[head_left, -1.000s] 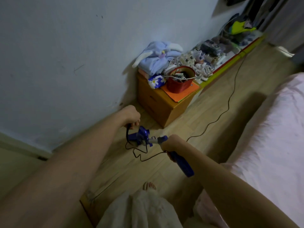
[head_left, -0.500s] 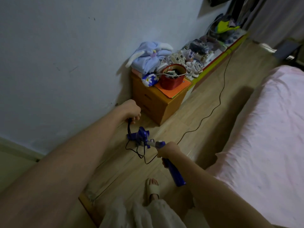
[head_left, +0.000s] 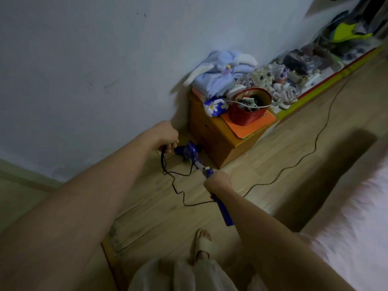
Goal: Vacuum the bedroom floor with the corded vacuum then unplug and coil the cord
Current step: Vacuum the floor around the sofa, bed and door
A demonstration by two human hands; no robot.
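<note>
Left hand (head_left: pixel 163 135): fingers curled round a loop of the black cord (head_left: pixel 294 164), held up off the floor.
Right hand (head_left: pixel 217 183): grips the blue handle of the vacuum (head_left: pixel 190 152).
Vacuum: its body sits low on the floor between the two hands, beside the wooden nightstand (head_left: pixel 220 141).
Cord: slack below the left hand, then trails away past the right hand; probably toward the far wall, too dim to follow.

- Your vacuum (head_left: pixel 190 151) is blue-purple, its cord (head_left: pixel 302 158) black.
- The nightstand (head_left: pixel 218 141) is orange-brown wood; on it you see a red basket (head_left: pixel 245 115), an orange sheet (head_left: pixel 249 128) and a blue pack (head_left: pixel 214 107) with white daisies.
- The bed (head_left: pixel 357 217) is pale pink.
- The floor (head_left: pixel 159 217) is light wood.
</note>
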